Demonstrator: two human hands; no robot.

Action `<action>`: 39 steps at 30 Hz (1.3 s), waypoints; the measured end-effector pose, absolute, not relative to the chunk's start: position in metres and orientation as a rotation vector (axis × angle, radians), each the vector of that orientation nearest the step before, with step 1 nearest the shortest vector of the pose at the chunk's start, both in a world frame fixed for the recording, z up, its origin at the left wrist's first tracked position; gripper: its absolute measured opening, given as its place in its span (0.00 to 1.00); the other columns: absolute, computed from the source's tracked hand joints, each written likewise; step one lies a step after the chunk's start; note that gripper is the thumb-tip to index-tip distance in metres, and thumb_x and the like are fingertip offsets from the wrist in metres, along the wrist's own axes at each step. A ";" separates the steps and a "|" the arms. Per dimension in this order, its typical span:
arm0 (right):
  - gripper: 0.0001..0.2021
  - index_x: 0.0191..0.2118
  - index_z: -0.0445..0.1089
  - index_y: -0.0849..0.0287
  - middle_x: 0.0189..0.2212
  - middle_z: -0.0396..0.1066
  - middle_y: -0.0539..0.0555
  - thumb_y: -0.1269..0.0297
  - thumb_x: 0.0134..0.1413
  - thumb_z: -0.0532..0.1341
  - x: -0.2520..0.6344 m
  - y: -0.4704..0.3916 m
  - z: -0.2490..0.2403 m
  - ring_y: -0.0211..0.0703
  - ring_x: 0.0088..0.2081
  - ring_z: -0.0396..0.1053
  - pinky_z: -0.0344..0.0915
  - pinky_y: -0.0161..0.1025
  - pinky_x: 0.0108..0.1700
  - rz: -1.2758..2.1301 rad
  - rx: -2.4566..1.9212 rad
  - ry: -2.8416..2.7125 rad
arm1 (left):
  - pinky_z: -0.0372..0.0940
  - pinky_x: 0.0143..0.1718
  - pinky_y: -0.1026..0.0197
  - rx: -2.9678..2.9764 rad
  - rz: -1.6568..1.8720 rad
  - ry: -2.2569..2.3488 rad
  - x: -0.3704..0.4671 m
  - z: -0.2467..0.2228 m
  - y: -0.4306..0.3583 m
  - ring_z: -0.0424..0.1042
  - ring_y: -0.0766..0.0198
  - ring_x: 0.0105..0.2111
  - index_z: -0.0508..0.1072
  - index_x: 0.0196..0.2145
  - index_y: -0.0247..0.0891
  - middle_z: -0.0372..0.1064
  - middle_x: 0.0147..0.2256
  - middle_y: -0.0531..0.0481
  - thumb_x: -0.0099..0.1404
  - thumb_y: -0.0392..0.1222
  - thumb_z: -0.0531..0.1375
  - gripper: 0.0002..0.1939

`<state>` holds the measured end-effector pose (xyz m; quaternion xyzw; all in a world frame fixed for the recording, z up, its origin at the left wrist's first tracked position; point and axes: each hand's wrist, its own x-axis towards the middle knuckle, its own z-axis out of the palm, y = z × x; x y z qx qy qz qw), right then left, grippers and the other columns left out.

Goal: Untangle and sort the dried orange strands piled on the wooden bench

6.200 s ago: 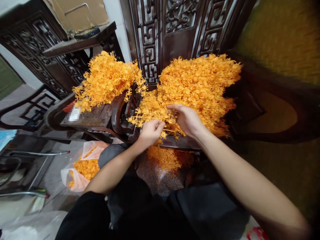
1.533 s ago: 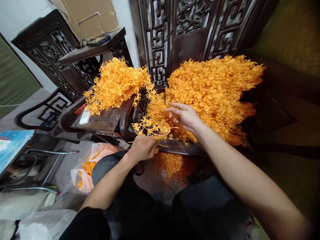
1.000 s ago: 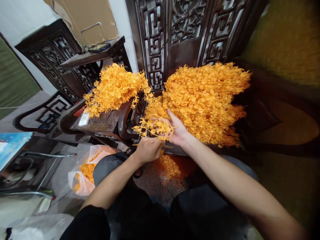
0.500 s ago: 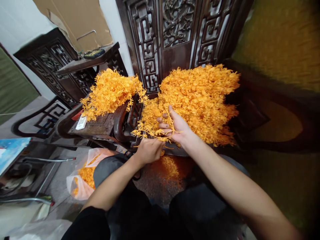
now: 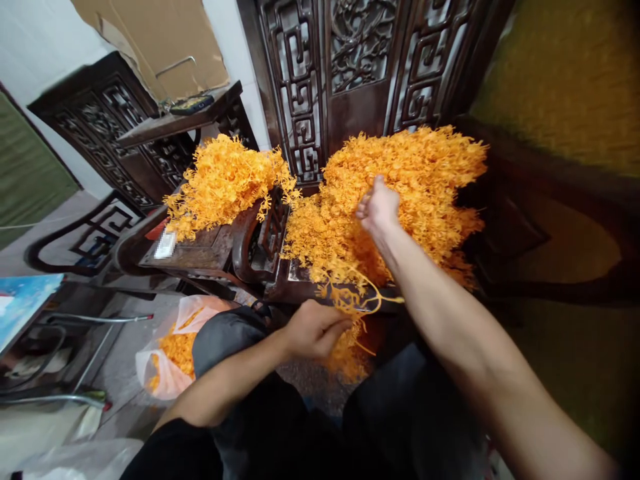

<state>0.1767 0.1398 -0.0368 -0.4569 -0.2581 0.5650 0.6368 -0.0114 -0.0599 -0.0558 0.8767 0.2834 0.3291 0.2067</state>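
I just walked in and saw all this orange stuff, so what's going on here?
A person's left hand pinches a thin, curling orange sprig. The right hand is at the large orange pile on a dark wooden seat; whether it grips any is unclear. A smaller orange pile lies to the left, and a plastic bag on the floor holds orange pieces.

No legible text or numbers. White card [image 5: 165, 245] on the left wooden seat [image 5: 206, 248] is pixelated, unreadable. Blue printed panel [image 5: 29, 297], left edge: markings too small.
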 end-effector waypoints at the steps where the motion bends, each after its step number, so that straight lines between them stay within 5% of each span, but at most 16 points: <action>1: 0.32 0.26 0.43 0.52 0.13 0.41 0.39 0.32 0.63 0.56 0.181 0.142 -0.037 0.30 0.13 0.39 0.36 0.32 0.15 1.313 -1.030 -0.555 | 0.58 0.24 0.64 2.433 0.932 0.819 -0.015 -0.056 -0.059 0.67 0.69 0.19 0.70 0.28 0.39 0.67 0.20 0.54 0.75 0.41 0.54 0.16; 7: 0.29 0.28 0.54 0.52 0.16 0.59 0.45 0.33 0.58 0.62 0.176 0.113 -0.044 0.33 0.14 0.54 0.47 0.32 0.13 1.484 -1.036 -0.505 | 0.59 0.24 0.65 2.371 1.093 1.154 -0.032 -0.051 -0.033 0.67 0.69 0.20 0.73 0.32 0.39 0.67 0.22 0.54 0.77 0.45 0.53 0.17; 13: 0.26 0.29 0.58 0.55 0.16 0.52 0.40 0.39 0.61 0.65 0.161 0.089 -0.042 0.26 0.14 0.39 0.37 0.28 0.14 1.766 -0.768 -0.549 | 0.60 0.25 0.64 2.562 1.102 1.214 -0.036 -0.057 -0.031 0.69 0.68 0.21 0.72 0.32 0.38 0.69 0.22 0.52 0.78 0.43 0.51 0.18; 17: 0.21 0.34 0.66 0.56 0.19 0.56 0.41 0.42 0.59 0.67 0.155 0.096 -0.047 0.29 0.16 0.45 0.44 0.29 0.17 1.740 -0.810 -0.668 | 0.63 0.28 0.65 2.596 1.049 1.341 -0.038 -0.064 -0.028 0.73 0.67 0.24 0.74 0.34 0.37 0.74 0.26 0.51 0.77 0.41 0.51 0.16; 19: 0.17 0.35 0.70 0.56 0.24 0.65 0.45 0.47 0.56 0.70 0.149 0.104 -0.056 0.33 0.22 0.58 0.57 0.31 0.24 1.557 -0.921 -0.835 | 0.65 0.30 0.64 2.615 1.038 1.429 -0.041 -0.066 -0.023 0.75 0.65 0.26 0.75 0.35 0.36 0.75 0.27 0.49 0.77 0.40 0.52 0.15; 22: 0.10 0.37 0.75 0.57 0.37 0.75 0.54 0.56 0.56 0.69 0.140 0.110 -0.083 0.46 0.42 0.71 0.69 0.45 0.48 1.051 -1.142 -1.303 | 0.66 0.31 0.63 2.596 1.094 1.560 -0.049 -0.070 -0.013 0.75 0.64 0.26 0.76 0.35 0.36 0.76 0.27 0.48 0.76 0.40 0.53 0.14; 28: 0.19 0.53 0.75 0.65 0.59 0.67 0.68 0.58 0.62 0.63 0.135 0.088 -0.143 0.69 0.63 0.61 0.53 0.69 0.65 0.459 -1.185 -2.210 | 0.67 0.33 0.62 2.555 1.108 1.601 -0.061 -0.070 -0.008 0.76 0.64 0.28 0.76 0.37 0.37 0.77 0.30 0.47 0.77 0.45 0.53 0.15; 32: 0.24 0.59 0.71 0.75 0.68 0.60 0.69 0.59 0.69 0.55 0.148 0.073 -0.161 0.69 0.69 0.53 0.44 0.71 0.66 0.407 -1.167 -2.368 | 0.68 0.38 0.62 2.596 0.948 1.610 -0.060 -0.063 -0.012 0.79 0.64 0.32 0.73 0.39 0.35 0.72 0.29 0.50 0.80 0.52 0.46 0.24; 35: 0.20 0.62 0.72 0.66 0.74 0.51 0.65 0.66 0.70 0.55 0.157 0.064 -0.158 0.71 0.72 0.49 0.41 0.71 0.68 0.326 -1.151 -2.484 | 0.67 0.39 0.60 2.733 0.804 1.607 -0.059 -0.050 -0.019 0.80 0.65 0.35 0.74 0.40 0.31 0.69 0.29 0.51 0.79 0.50 0.36 0.31; 39: 0.22 0.62 0.74 0.49 0.74 0.54 0.46 0.70 0.63 0.64 0.166 0.054 -0.142 0.69 0.76 0.37 0.37 0.67 0.74 0.604 -1.140 -2.380 | 0.59 0.42 0.44 2.862 0.497 1.587 -0.072 -0.038 -0.033 0.79 0.56 0.48 0.72 0.44 0.21 0.60 0.35 0.52 0.69 0.50 0.18 0.48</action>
